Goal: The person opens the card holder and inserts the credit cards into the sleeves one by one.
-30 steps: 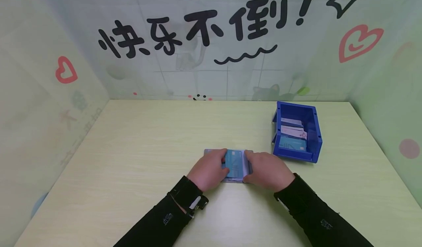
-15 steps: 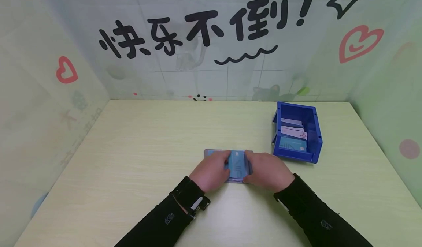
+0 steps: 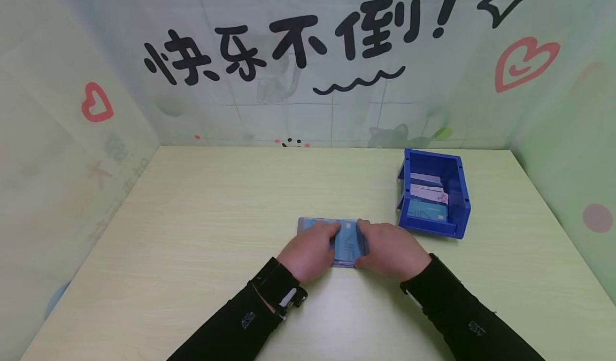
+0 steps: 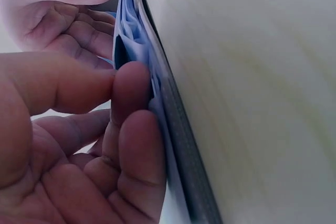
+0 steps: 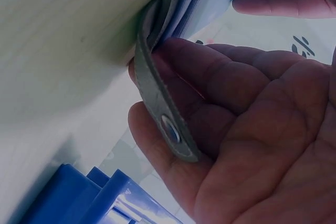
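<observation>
An open card holder point(image 3: 302, 223) with clear sleeves lies on the table between the hands. A light blue bank card point(image 3: 347, 244) sits at its right part, but how much of it is inside a sleeve cannot be told. My left hand point(image 3: 308, 251) pinches the card's left side; in the left wrist view, thumb and fingertips meet beside the bunched sleeves point(image 4: 137, 40). My right hand point(image 3: 392, 250) grips the holder's right edge between thumb and fingers. A grey strap with a snap button point(image 5: 157, 95) sticks out over the right hand's fingers in the right wrist view.
To the right, behind the right hand, stands a blue plastic bin point(image 3: 463, 203) with several cards point(image 3: 427, 209) in it. A printed cloth backdrop point(image 3: 202, 104) rises along the table's far edge and both sides.
My left hand has shifted a little to the right, and the blue card has slid right with it, toward the right hand. The right hand and the bin have stayed in place.
</observation>
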Available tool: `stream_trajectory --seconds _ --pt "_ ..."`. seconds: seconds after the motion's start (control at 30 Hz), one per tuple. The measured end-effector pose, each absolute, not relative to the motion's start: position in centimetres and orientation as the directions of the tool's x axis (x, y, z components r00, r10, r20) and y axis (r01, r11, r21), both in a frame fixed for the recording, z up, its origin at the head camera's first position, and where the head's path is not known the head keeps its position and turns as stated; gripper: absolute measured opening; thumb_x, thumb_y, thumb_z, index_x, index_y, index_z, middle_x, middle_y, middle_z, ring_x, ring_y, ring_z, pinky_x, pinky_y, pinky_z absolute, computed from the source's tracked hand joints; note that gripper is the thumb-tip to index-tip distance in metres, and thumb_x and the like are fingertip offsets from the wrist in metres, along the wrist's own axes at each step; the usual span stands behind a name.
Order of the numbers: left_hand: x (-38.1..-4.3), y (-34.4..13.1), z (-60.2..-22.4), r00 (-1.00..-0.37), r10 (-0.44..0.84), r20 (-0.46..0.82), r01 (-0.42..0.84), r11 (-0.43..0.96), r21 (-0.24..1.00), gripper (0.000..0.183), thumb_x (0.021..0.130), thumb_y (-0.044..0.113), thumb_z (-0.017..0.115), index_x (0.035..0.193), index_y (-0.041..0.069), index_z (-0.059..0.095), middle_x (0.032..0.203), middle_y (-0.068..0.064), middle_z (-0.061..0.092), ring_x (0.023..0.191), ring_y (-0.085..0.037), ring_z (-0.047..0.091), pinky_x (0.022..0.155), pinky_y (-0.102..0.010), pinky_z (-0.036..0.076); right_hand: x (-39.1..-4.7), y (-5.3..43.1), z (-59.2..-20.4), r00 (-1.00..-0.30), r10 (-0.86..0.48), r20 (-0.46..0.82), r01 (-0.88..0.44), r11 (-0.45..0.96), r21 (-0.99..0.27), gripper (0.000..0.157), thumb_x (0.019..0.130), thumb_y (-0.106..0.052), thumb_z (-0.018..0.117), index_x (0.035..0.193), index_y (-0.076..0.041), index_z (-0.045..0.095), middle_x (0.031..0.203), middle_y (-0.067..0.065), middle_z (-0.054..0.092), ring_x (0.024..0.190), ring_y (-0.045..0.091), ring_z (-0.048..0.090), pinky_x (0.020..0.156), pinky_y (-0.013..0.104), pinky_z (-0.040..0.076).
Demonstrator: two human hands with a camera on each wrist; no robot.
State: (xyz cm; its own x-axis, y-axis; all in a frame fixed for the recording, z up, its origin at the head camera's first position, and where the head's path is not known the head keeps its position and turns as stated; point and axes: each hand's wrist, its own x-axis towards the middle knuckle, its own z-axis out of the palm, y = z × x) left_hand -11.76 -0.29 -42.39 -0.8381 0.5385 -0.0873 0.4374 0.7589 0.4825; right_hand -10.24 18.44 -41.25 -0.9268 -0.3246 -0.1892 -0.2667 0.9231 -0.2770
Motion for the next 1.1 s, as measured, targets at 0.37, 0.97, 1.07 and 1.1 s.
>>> stream_trajectory --seconds 0.37,0.97,1.07,1.1 --pt "-11.75 -0.26 -42.37 -0.842 0.531 -0.094 0.427 0.763 0.485 0.053 0.087 0.012 0.057 0.138 0.009 0.044 0.132 -0.005 0.051 0.112 -0.012 0.044 0.096 -0.036 0.041 -10.41 18.39 -41.27 -0.925 -0.313 -0.213 -0.238 0.918 -0.317 0.084 0.074 -0.040 0.077 0.138 0.001 0.041 0.123 0.014 0.057 0.100 0.023 0.055 0.089 0.046 0.047" --pt "-11.97 -0.41 -42.44 -0.849 0.518 -0.106 0.402 0.763 0.506 0.053 0.087 0.017 0.061 0.138 0.011 0.046 0.133 -0.003 0.051 0.118 -0.011 0.042 0.096 -0.036 0.041 -11.02 18.94 -41.03 -0.958 -0.227 -0.177 -0.106 0.850 -0.516 0.065 0.084 -0.033 0.070 0.137 -0.004 0.045 0.127 0.011 0.056 0.111 0.020 0.050 0.094 0.047 0.043" --pt "-11.97 -0.39 -42.46 -0.854 0.509 -0.112 0.389 0.766 0.513 0.055 0.087 0.017 0.062 0.138 0.010 0.044 0.131 -0.003 0.053 0.112 -0.010 0.046 0.094 -0.036 0.043 -11.13 18.99 -40.98 -0.960 -0.219 -0.177 -0.090 0.834 -0.544 0.059 0.086 -0.029 0.068 0.135 -0.003 0.047 0.121 0.010 0.060 0.108 0.020 0.052 0.091 0.046 0.045" --pt "-11.97 -0.39 -42.47 -0.855 0.506 -0.114 0.384 0.765 0.516 0.056 0.087 0.016 0.063 0.139 0.009 0.043 0.131 -0.003 0.053 0.111 -0.010 0.046 0.094 -0.036 0.044 -11.17 18.98 -40.95 -0.960 -0.216 -0.180 -0.084 0.832 -0.548 0.057 0.087 -0.027 0.067 0.134 -0.003 0.048 0.119 0.010 0.061 0.106 0.019 0.053 0.090 0.045 0.046"
